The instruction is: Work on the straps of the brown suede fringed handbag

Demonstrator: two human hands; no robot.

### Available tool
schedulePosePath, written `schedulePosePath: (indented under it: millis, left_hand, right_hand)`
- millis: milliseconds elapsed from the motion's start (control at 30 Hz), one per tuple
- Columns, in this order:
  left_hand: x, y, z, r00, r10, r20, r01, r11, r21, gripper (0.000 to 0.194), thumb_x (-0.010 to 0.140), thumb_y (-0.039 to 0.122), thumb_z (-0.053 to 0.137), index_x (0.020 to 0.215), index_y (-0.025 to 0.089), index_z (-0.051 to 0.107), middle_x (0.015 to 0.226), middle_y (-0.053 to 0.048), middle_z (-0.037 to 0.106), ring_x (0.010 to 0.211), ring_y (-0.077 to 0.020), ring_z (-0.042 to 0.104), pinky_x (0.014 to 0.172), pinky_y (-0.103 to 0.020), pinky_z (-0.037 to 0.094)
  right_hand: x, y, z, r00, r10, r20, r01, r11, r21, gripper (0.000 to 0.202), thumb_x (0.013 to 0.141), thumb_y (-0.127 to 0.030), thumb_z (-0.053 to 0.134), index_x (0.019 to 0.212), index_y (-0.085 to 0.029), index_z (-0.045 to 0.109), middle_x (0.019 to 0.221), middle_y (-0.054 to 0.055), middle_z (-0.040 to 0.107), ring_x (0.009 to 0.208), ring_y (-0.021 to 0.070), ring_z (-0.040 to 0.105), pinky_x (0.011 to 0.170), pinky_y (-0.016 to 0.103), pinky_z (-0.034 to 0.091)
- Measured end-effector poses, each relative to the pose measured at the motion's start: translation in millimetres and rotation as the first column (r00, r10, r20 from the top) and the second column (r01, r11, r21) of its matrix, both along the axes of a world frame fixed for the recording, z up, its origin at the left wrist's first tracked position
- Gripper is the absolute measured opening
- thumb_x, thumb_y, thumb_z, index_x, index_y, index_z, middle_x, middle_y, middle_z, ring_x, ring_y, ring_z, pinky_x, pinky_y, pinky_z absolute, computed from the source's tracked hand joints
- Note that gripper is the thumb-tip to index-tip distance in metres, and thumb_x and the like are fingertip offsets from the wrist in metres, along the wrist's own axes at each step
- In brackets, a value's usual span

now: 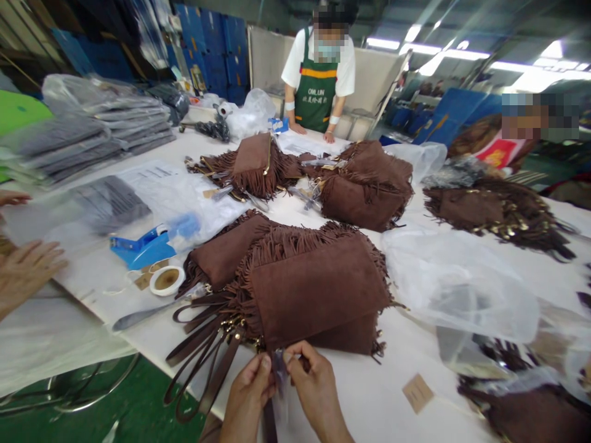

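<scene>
My left hand (249,394) and my right hand (318,387) are close together at the front edge of the table. Both pinch a small strip of clear plastic wrap (280,372), which hangs between the fingertips. A dark brown strap (269,423) runs down below my left hand; whether the wrap encloses it I cannot tell. Just beyond my hands lies a brown fringed suede bag (318,289), on top of other such bags. Several wrist straps (215,375) with gold clasps spill from the pile toward the table edge, left of my hands.
Further brown bags (364,191) form piles across the white table (351,400). A roll of tape (167,280) and a blue tape dispenser (143,246) sit at left, near another person's hand (30,274). Plastic bags (457,277) cover the right. A co-worker (318,80) stands opposite.
</scene>
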State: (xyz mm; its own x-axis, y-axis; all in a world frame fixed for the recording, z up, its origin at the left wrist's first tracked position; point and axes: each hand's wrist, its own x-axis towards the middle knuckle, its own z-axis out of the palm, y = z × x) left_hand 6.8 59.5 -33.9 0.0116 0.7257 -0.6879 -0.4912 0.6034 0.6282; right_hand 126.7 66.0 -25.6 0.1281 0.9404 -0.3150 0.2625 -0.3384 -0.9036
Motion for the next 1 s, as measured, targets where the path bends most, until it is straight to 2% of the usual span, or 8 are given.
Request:
schedulePosePath:
  millis: [100, 200, 367, 467, 600, 700, 867, 1000]
  left_hand:
    - [-1, -2, 0.0, 0.999, -0.003, 0.045, 0.003, 1.0, 0.01, 0.048, 0.062, 0.046, 0.08, 0.096, 0.013, 0.069, 0.087, -0.012, 0.073, 0.077, -0.0233, 0.067, 0.067, -0.029, 0.05]
    - [0, 0, 7.1, 0.999, 0.02, 0.025, -0.02, 1.0, -0.001, 0.043, 0.062, 0.039, 0.081, 0.095, 0.013, 0.069, 0.086, -0.01, 0.073, 0.072, -0.0205, 0.066, 0.066, -0.028, 0.05]
    - [5, 5, 16.1, 1.0, 0.013, 0.016, -0.013, 1.0, -0.005, 0.034, 0.061, 0.038, 0.082, 0.081, 0.015, 0.069, 0.077, -0.006, 0.071, 0.069, -0.0181, 0.064, 0.064, -0.025, 0.048]
    - [5, 7, 11.6, 1.0, 0.019, 0.02, -0.019, 1.0, -0.012, 0.032, 0.058, 0.038, 0.083, 0.072, 0.016, 0.066, 0.071, -0.003, 0.069, 0.063, -0.0151, 0.061, 0.058, -0.022, 0.046]
    - [4, 8, 2.2, 1.0, -0.003, 0.017, 0.003, 1.0, -0.004, 0.034, 0.058, 0.04, 0.083, 0.071, 0.016, 0.063, 0.066, -0.001, 0.064, 0.061, -0.0133, 0.058, 0.058, -0.02, 0.045]
    - [4, 10, 0.5, 1.0, -0.02, 0.018, 0.02, 1.0, 0.013, 0.033, 0.059, 0.039, 0.081, 0.074, 0.016, 0.062, 0.067, 0.0, 0.063, 0.065, -0.0148, 0.06, 0.063, -0.022, 0.047]
    - [8, 12, 5.1, 1.0, -0.01, 0.025, 0.009, 0.999, 0.036, 0.027, 0.062, 0.031, 0.081, 0.075, 0.018, 0.06, 0.07, 0.001, 0.064, 0.07, -0.0149, 0.061, 0.067, -0.022, 0.047]
    - [9, 8, 2.3, 0.999, -0.006, 0.044, 0.005, 1.0, 0.028, 0.03, 0.062, 0.036, 0.082, 0.076, 0.018, 0.062, 0.071, 0.0, 0.066, 0.07, -0.0163, 0.062, 0.065, -0.022, 0.047]
  right_hand:
    - [-1, 1, -1.5, 1.0, 0.006, 0.03, -0.006, 1.0, -0.011, 0.019, 0.085, -0.031, 0.052, 0.075, -0.019, 0.063, 0.061, -0.002, 0.059, 0.057, 0.0144, 0.051, 0.054, 0.023, 0.035]
    - [-2, 2, 0.3, 0.996, 0.022, 0.09, -0.022, 1.0, 0.007, 0.019, 0.085, -0.031, 0.052, 0.075, -0.019, 0.063, 0.064, -0.001, 0.061, 0.059, 0.0154, 0.053, 0.056, 0.024, 0.036]
    - [0, -2, 1.4, 0.997, 0.031, 0.073, -0.033, 0.999, 0.027, 0.022, 0.087, -0.035, 0.05, 0.078, -0.019, 0.061, 0.07, 0.0, 0.063, 0.063, 0.0162, 0.055, 0.059, 0.025, 0.038]
    - [2, -3, -1.2, 0.999, 0.032, -0.008, -0.032, 0.999, 0.007, 0.024, 0.088, -0.039, 0.05, 0.084, -0.019, 0.062, 0.074, 0.001, 0.065, 0.065, 0.0164, 0.056, 0.06, 0.024, 0.04]
    - [2, 0, -4.1, 0.999, 0.021, -0.031, -0.021, 1.0, 0.011, 0.019, 0.085, -0.034, 0.054, 0.08, -0.018, 0.064, 0.074, 0.001, 0.065, 0.067, 0.0169, 0.057, 0.063, 0.024, 0.041]
    - [1, 2, -3.9, 0.999, 0.026, 0.037, -0.028, 0.999, 0.039, 0.018, 0.086, -0.03, 0.052, 0.076, -0.018, 0.062, 0.071, 0.001, 0.064, 0.067, 0.0173, 0.058, 0.062, 0.025, 0.041]
    - [-1, 1, 0.5, 0.967, 0.07, 0.243, -0.088, 0.994, 0.065, 0.017, 0.088, -0.026, 0.048, 0.077, -0.019, 0.059, 0.075, 0.003, 0.064, 0.07, 0.019, 0.059, 0.064, 0.027, 0.039]
    - [-3, 0, 2.2, 0.944, 0.059, 0.324, -0.084, 0.994, 0.063, 0.016, 0.088, -0.025, 0.046, 0.077, -0.02, 0.056, 0.076, 0.003, 0.063, 0.072, 0.02, 0.059, 0.063, 0.028, 0.038]
